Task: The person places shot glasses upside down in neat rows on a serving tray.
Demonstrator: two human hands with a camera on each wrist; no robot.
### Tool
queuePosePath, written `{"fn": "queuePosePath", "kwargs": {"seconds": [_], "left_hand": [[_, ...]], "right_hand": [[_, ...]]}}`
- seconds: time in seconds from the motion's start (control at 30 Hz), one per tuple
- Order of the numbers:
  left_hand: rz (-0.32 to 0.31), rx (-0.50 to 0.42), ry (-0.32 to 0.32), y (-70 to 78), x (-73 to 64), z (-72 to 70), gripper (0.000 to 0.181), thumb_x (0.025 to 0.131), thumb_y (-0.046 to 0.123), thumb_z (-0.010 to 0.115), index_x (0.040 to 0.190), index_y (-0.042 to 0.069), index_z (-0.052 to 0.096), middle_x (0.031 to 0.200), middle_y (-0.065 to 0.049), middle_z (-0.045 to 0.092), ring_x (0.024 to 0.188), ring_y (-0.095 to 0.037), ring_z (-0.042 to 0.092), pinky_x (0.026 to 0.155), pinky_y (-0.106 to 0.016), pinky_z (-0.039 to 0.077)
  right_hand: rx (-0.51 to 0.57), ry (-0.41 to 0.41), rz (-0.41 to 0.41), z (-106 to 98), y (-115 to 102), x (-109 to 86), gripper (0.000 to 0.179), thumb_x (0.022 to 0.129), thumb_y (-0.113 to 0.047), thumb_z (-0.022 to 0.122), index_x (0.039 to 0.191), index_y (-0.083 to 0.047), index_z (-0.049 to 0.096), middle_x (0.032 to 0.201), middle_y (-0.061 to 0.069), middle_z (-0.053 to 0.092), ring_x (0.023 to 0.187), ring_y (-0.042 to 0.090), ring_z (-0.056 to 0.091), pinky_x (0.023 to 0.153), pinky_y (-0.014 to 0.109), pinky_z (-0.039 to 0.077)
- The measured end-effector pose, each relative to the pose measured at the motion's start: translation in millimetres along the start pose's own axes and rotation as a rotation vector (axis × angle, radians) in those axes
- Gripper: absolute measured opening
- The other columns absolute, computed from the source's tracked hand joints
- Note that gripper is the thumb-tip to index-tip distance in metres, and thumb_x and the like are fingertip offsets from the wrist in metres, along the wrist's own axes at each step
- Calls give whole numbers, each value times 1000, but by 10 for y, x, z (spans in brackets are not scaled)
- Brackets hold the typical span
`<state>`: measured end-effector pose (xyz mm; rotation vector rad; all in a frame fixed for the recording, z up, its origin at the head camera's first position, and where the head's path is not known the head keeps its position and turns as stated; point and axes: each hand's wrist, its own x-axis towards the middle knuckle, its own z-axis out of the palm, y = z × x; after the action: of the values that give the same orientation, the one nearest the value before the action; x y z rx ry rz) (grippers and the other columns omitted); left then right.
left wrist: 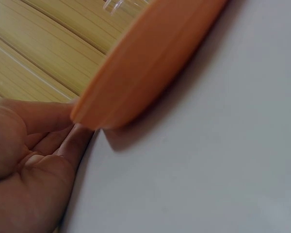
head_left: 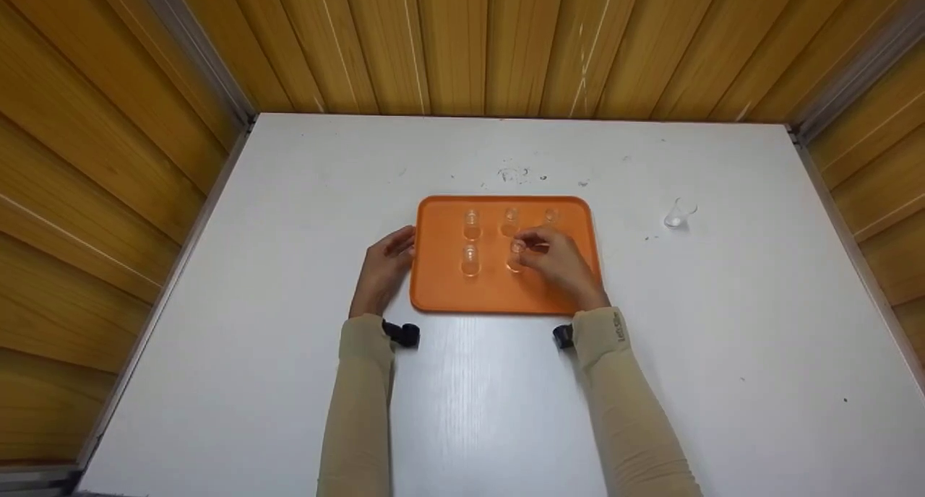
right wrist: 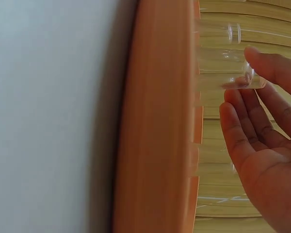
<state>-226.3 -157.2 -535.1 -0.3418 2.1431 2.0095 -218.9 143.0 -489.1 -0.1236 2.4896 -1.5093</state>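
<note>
An orange tray (head_left: 441, 295) lies on the white table with several small clear cups on it, in two rows, narrower ends up. Thumb and fingers of my right hand (head_left: 560, 262) pinch the top of one clear cup (right wrist: 223, 73) in the near row. That cup's lower end stands at the tray surface. Left of it is another clear cup (head_left: 470, 260). At the tray's left side, the fingertips of my left hand (head_left: 381, 269) touch the rim, fingers fairly straight. In the left wrist view the tray's side wall (left wrist: 136, 68) passes just beyond those fingertips.
One more clear cup (head_left: 678, 215), wide end up, stands on the table right of the tray. Dark marks (head_left: 514, 173) spot the tabletop (head_left: 238, 352) behind the tray. Wood-patterned panels (head_left: 448, 45) close off the back and both sides.
</note>
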Motion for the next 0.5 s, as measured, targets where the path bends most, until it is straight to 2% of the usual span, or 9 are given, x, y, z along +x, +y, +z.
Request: {"fn": "queuePosePath", "kwargs": {"seconds": [0.3, 0.5], "left_hand": [[30, 25, 2, -5, -25, 15, 42, 93, 15, 62, 135, 22, 56, 136, 2, 56, 128, -14, 51, 107, -31, 44], [25, 20, 1, -2, -26, 14, 42, 94, 13, 60, 135, 21, 55, 135, 3, 57, 127, -13, 51, 107, -29, 43]], "right_hand": [[1, 7, -89, 51, 12, 4, 36, 85, -4, 69, 121, -1, 63, 119, 15, 62, 114, 28, 58, 105, 39, 46], [0, 13, -92, 61, 9, -11, 37, 86, -5, 70, 121, -1, 63, 118, 14, 62, 112, 27, 58, 104, 39, 47]]}}
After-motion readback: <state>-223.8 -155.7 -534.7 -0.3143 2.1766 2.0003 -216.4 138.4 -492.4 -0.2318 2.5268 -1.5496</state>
